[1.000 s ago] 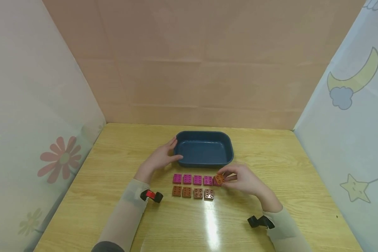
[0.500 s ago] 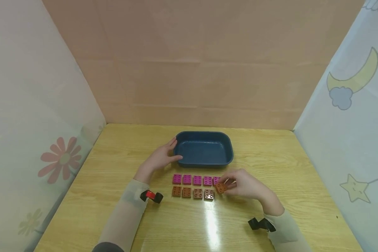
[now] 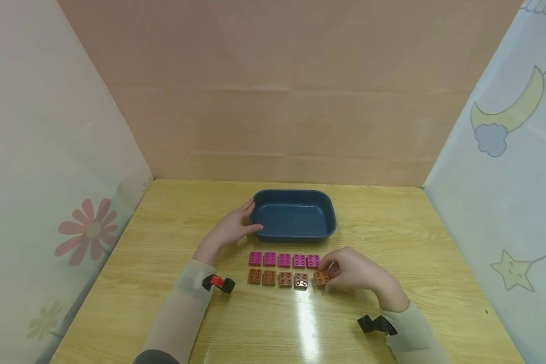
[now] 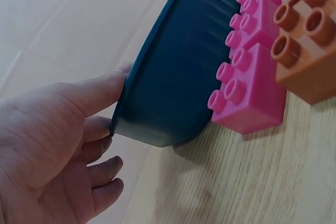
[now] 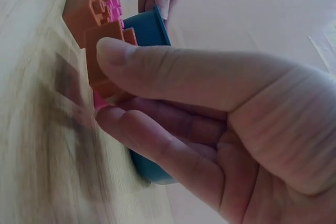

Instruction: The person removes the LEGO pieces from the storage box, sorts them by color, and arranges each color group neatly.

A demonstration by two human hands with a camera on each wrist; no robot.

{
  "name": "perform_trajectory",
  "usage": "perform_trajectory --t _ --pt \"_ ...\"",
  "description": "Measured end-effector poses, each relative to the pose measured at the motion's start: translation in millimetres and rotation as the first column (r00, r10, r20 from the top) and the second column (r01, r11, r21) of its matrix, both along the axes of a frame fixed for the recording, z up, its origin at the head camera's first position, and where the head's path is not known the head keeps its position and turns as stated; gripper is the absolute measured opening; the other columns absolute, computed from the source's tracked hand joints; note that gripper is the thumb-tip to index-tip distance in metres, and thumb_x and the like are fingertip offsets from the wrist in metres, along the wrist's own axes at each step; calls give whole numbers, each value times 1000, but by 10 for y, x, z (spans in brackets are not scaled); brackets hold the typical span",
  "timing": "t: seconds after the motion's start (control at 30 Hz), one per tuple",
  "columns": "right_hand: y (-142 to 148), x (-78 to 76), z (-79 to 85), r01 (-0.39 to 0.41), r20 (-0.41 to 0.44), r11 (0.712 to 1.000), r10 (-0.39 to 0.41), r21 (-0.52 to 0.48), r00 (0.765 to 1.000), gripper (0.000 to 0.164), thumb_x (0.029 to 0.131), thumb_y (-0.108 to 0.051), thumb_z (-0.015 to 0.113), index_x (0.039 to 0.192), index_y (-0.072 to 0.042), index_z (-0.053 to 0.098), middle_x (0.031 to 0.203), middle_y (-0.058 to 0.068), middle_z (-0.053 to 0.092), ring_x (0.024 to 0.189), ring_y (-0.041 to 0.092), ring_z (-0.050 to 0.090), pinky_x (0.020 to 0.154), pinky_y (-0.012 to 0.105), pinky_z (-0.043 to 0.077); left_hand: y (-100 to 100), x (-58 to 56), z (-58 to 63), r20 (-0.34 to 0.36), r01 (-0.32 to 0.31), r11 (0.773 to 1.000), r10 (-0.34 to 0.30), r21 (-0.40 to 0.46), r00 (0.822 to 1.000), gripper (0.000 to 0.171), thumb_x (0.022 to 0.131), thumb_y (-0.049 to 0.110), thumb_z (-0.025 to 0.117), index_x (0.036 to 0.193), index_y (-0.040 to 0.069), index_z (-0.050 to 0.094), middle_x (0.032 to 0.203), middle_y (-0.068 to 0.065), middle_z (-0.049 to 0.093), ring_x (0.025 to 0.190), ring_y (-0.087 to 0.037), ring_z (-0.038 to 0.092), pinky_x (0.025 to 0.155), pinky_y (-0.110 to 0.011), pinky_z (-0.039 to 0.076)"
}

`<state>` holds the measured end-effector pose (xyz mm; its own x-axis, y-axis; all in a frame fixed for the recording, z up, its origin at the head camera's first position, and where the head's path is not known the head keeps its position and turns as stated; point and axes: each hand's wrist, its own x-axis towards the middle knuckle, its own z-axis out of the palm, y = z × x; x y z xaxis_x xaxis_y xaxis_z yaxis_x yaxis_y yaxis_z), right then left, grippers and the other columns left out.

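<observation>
My left hand [image 3: 231, 228] holds the left end of a dark blue rectangular tray [image 3: 296, 237]. Its thumb lies over the rim, and the fingers rest along the side; in the left wrist view the lower fingers of that hand [image 4: 52, 145] curl loosely below the rim. With thumb and fingers my right hand [image 3: 357, 270] pinches an orange toy brick [image 3: 321, 278], close over the table at the right end of a row of orange bricks [image 3: 285, 279]. The right wrist view shows the thumb flat on the pinched brick [image 5: 102, 72]. A row of pink bricks [image 3: 284, 260] lies behind.
The wooden table [image 3: 377, 217] carries everything. Both brick rows lie in front of the tray, the pink one nearer to it. A tan backdrop [image 3: 291, 121] stands behind the table, with patterned sheets [image 3: 487, 212] at both sides.
My right hand has brought the orange brick from over the right end of the pink row toward me, to the end of the orange row. The left hand has stayed on the tray.
</observation>
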<state>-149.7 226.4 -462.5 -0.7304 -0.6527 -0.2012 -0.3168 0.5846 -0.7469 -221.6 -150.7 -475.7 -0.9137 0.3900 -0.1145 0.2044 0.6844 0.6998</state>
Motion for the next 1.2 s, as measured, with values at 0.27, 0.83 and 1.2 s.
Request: perform_trajectory --t 0.27,0.83,1.2 --pt "-29 30 -4 -6 -50 1000 6 5 999 36 75 -5 95 107 -10 80 101 -4 78 85 8 73 77 26 61 -11 9 4 -5 -3 1000 3 6 1000 91 104 45 71 171 7 22 180 -1 8 161 -33 21 128 -53 25" --pt "-54 86 -68 -34 -95 999 34 5 995 36 75 -9 96 107 -5 79 94 -4 77 80 4 71 74 25 61 -16 29 6 -13 -4 1000 4 -1 1000 92 104 47 70 171 7 21 180 -6 10 161 -35 22 127 -55 27" --pt "-77 87 -77 -36 -130 999 39 23 991 37 75 -13 98 106 -5 80 91 -5 76 79 5 70 72 25 60 -11 9 6 -18 -5 1000 5 -8 1000 91 104 46 71 171 7 22 180 -5 10 161 -35 23 128 -55 25"
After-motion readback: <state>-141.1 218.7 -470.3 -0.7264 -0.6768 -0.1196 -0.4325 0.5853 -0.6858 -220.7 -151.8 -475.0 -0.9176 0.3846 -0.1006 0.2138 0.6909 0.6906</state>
